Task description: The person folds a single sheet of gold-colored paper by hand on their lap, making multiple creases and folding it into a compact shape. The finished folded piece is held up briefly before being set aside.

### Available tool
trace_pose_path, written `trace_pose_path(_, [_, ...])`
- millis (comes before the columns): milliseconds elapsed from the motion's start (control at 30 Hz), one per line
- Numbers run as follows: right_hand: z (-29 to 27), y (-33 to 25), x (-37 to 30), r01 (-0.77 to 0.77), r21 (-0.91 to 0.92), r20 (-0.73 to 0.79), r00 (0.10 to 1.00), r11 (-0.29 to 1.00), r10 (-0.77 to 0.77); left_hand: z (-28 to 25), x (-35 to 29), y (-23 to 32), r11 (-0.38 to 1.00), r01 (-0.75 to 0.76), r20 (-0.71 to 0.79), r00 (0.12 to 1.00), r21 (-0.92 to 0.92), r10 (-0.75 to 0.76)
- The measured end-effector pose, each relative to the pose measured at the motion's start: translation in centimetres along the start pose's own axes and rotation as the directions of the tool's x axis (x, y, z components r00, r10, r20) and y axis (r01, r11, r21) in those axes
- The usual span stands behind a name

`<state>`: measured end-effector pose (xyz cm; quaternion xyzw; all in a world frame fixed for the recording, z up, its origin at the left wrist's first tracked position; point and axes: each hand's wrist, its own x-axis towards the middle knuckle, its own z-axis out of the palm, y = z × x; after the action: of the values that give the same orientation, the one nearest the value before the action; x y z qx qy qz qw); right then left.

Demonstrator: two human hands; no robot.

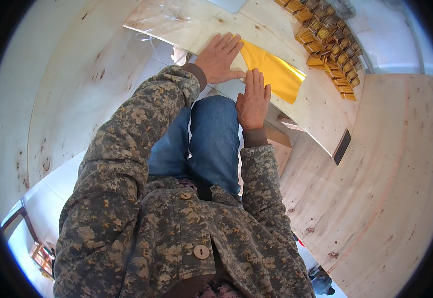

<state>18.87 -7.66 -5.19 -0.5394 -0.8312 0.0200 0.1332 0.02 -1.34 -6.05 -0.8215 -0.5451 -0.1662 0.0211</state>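
A shiny golden-yellow sheet [277, 73], which looks like paper or foil, lies on the pale wooden board [321, 115] in front of me. My left hand [219, 58] rests flat at the sheet's left end, fingers stretched out and fingertips at its edge. Lower down, my right hand [253, 103] lies with straight fingers, their tips on the sheet's near edge. Neither hand grips anything. A faint slanting line, perhaps a crease, crosses the sheet near my right fingertips.
Rows of bundled golden folded pieces [329, 47] stand at the far right of the board. Clear plastic film [164, 17] lies at the far left. Large plywood panels [375, 184] flank me on both sides. A dark strip [342, 147] caps the board's near right corner.
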Motion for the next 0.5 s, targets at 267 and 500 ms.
trace_pose_path(267, [0.31, 0.21, -0.06, -0.004, 0.026, -0.005, 1.0, 1.0, 0.004, 0.49, -0.09, -0.15, 0.998, 0.045, -0.019, 0.999, -0.049, -0.046])
trace_pose_path(500, [0.32, 0.19, 0.0, -0.009, 0.026, -0.019, 1.0, 1.0, 0.009, 0.43, 0.15, -0.25, 0.993, 0.06, -0.053, 0.996, -0.099, -0.066])
